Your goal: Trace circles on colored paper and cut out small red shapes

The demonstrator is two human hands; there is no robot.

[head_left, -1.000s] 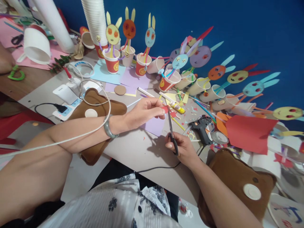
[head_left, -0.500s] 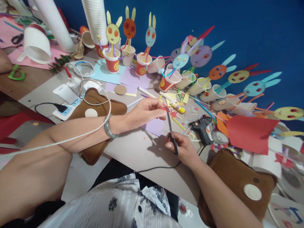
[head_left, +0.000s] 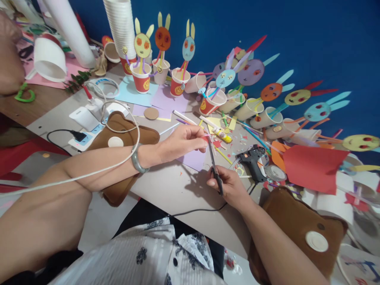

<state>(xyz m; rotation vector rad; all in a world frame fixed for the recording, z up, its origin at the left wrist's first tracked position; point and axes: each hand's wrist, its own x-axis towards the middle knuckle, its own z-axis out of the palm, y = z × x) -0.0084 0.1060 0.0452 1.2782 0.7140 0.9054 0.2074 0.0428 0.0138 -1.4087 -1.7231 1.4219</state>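
My left hand (head_left: 187, 143) pinches a small piece of red paper (head_left: 206, 138) between thumb and fingers, mostly hidden by the fingertips. In my right hand (head_left: 230, 184) is a pair of black-handled scissors (head_left: 213, 156), its blades pointing up and away to the red piece and touching or nearly touching it. The blades look close together. Below the left hand lies a sheet of purple paper (head_left: 194, 159). Just beyond the blades are a yellow glue stick (head_left: 223, 135) and scattered paper scraps.
Paper cups with rabbit-faced figures (head_left: 226, 79) line the blue wall. A black glue gun (head_left: 253, 162) and red paper (head_left: 311, 168) lie to the right. A white cable (head_left: 97, 168) crosses my left forearm. At the far left, part of another person's arm (head_left: 10, 55) shows.
My hands and the scissors stay almost in place. The view has shifted slightly. The other person's arm has come further into view at the upper left.
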